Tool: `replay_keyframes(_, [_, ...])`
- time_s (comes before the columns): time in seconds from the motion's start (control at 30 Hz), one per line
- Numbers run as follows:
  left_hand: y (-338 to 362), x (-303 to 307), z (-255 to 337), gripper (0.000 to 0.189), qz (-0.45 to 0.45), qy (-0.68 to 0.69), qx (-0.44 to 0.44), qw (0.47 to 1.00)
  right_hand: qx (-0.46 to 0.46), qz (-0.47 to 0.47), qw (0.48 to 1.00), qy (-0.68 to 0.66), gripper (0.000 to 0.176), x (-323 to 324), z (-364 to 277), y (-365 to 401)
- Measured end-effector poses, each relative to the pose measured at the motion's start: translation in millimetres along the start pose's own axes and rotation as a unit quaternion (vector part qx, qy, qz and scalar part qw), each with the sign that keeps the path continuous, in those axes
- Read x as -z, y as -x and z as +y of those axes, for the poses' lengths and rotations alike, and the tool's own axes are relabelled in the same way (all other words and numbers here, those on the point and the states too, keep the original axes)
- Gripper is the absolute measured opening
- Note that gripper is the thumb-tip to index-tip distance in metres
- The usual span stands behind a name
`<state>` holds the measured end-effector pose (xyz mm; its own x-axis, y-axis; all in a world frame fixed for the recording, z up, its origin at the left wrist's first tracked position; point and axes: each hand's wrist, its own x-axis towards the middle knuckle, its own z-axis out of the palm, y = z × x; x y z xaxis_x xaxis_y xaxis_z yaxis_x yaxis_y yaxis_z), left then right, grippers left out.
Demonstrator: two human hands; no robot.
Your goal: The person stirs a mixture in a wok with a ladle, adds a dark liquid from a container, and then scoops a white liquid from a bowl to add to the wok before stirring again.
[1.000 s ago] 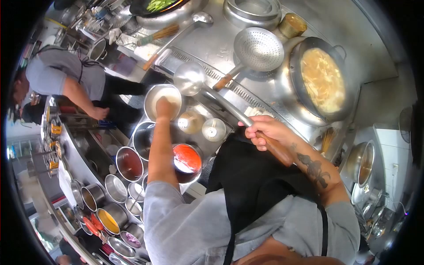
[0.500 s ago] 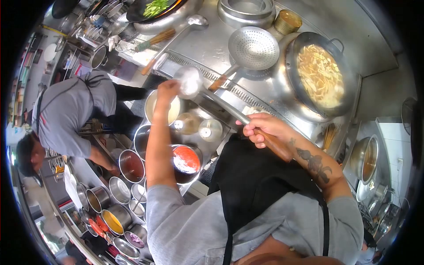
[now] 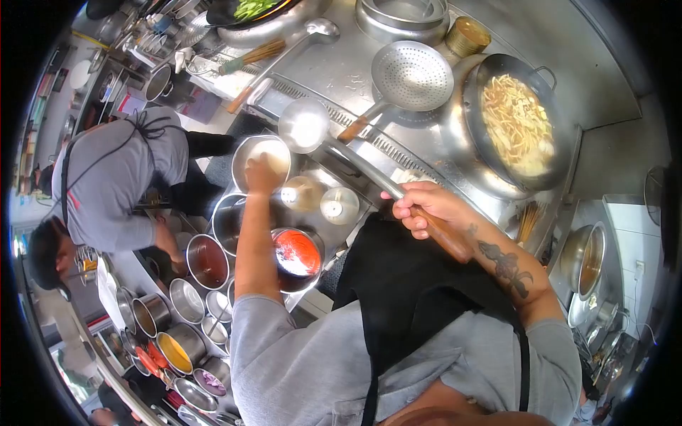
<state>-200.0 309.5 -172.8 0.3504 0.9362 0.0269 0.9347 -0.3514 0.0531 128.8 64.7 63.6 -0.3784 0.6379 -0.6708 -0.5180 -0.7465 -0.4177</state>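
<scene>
My right hand point(image 3: 426, 209) is wrapped round the wooden handle of a long ladle point(image 3: 362, 165). The ladle's round bowl lies up and to the left, beside a metal pot point(image 3: 285, 144) of pale contents. Into that pot reaches my left hand point(image 3: 263, 174), fingers pointing down; they are blurred and partly hidden, so their grip does not show. Close to my left forearm are two clear round-topped containers, one of them a pale dome point(image 3: 339, 206), and a pot with a red sauce point(image 3: 298, 253).
A wok point(image 3: 518, 124) of noodle-like strips in broth sits on the right burner. A perforated strainer point(image 3: 412, 74) rests on the steel counter. Another ladle point(image 3: 284, 64) lies at the back. At left a co-worker point(image 3: 114, 177) bends over several pots.
My left hand has moved down from beside the ladle's bowl into the pot of pale contents. My right hand keeps its hold on the ladle, almost unmoved.
</scene>
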Motion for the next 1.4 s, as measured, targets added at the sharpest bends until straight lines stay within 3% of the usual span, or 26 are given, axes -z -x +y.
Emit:
replay_keyframes(0.67, [-11.4,-6.1,6.9,0.045,-0.036,0.071,0.018,0.997,0.016,0.000,1.000,0.000,0.033,-5.2,9.6,0.1])
replay_keyframes(0.8, [-20.5,-38.2,-9.0,0.053,0.016,0.072,-0.012,0.997,0.014,0.007,1.000,-0.016,0.030,-6.9,11.4,-0.7])
replay_keyframes(1.0, [-23.6,-45.3,-21.1,0.039,0.045,0.085,-0.055,0.994,0.023,-0.015,0.999,-0.045,0.023,-3.3,16.3,-5.3])
replay_keyframes(1.03, [-25.5,-28.0,-15.8,0.036,-0.009,0.199,0.019,0.980,0.026,-0.015,0.999,-0.044,0.023,-3.2,16.8,-6.3])
replay_keyframes(1.1, [-31.9,15.0,3.2,0.031,-0.116,0.416,0.165,0.887,0.031,-0.018,0.998,-0.042,0.023,-2.7,16.4,-6.0])
replay_keyframes(1.13, [-37.1,38.4,16.0,0.023,-0.106,0.481,0.146,0.858,0.034,-0.021,0.998,-0.041,0.023,-2.2,14.1,-6.0])
replay_keyframes(1.23, [-55.6,73.6,43.5,0.033,-0.173,0.612,0.041,0.770,0.026,-0.021,0.998,-0.050,0.023,-3.1,20.7,-5.8])
replay_keyframes(1.33, [-69.3,61.4,63.0,0.020,-0.151,0.618,0.022,0.771,0.022,-0.028,0.999,-0.042,0.023,-2.1,15.2,-7.9])
replay_keyframes(1.4, [-70.5,59.9,69.9,0.023,-0.164,0.622,0.036,0.765,0.021,-0.024,0.998,-0.045,0.025,-1.5,17.5,-5.5])
